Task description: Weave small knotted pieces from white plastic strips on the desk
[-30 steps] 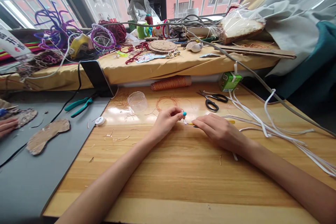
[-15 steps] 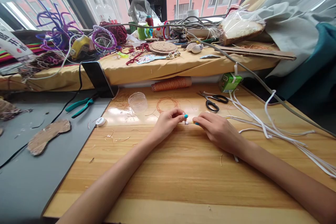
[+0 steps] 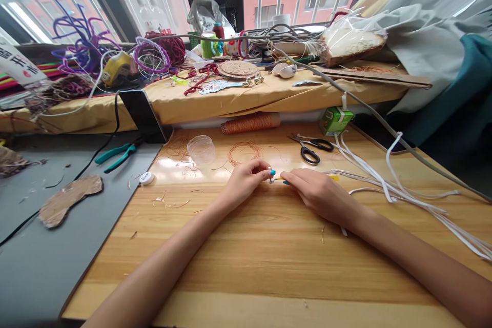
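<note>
Pinching point: a small white piece (image 3: 271, 181) is held over the wooden tabletop (image 3: 246, 256), at the clock's centre; whether the wood is touched cannot be told.
Left hand (image 3: 246, 177): thumb and index finger are clamped together on the piece.
Right hand (image 3: 321, 189): fingers are clamped around a yellow tool (image 3: 333, 178), its tip brought to the piece from three o'clock.
White piece so far: only a little seems to be worked up; how much is left cannot be told.
Surroundings: scissors (image 3: 302, 151) are laid at two o'clock, an orange coil (image 3: 244, 144) between ten and eleven.
Since earlier: the tool's yellow end is more plainly exposed than half a second ago; scissors and coil are left unmoved.
</note>
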`<state>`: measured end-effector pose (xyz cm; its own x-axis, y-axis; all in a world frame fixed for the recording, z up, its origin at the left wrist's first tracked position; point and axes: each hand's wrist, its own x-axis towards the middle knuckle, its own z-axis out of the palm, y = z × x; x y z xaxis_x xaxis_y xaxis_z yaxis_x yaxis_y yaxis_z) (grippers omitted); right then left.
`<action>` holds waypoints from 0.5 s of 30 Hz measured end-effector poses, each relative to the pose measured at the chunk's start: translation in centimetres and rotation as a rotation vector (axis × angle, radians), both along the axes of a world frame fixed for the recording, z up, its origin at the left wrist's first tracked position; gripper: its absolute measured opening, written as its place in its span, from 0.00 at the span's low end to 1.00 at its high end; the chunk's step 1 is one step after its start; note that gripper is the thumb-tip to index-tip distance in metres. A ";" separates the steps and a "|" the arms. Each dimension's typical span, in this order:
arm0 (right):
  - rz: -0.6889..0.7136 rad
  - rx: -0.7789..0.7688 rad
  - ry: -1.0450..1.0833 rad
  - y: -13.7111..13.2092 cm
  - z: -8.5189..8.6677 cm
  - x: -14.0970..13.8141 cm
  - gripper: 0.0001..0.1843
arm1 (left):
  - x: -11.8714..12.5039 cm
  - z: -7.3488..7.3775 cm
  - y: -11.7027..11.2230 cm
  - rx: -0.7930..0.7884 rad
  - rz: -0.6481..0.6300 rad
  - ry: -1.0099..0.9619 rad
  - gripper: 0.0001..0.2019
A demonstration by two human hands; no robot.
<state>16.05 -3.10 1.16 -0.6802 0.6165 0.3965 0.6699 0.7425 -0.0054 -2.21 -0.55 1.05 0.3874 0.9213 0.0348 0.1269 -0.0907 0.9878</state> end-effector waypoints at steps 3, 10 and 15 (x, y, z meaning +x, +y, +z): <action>-0.030 0.015 -0.053 -0.2 0.1 -0.1 0.13 | 0.0 -0.1 0.0 0.000 0.001 0.010 0.12; -0.124 0.101 -0.073 -0.4 0.1 -0.2 0.13 | 0.0 -0.3 0.0 0.038 -0.016 0.038 0.12; -0.046 0.123 0.053 -0.1 -0.5 0.0 0.11 | -0.1 0.0 0.0 0.027 -0.022 0.038 0.13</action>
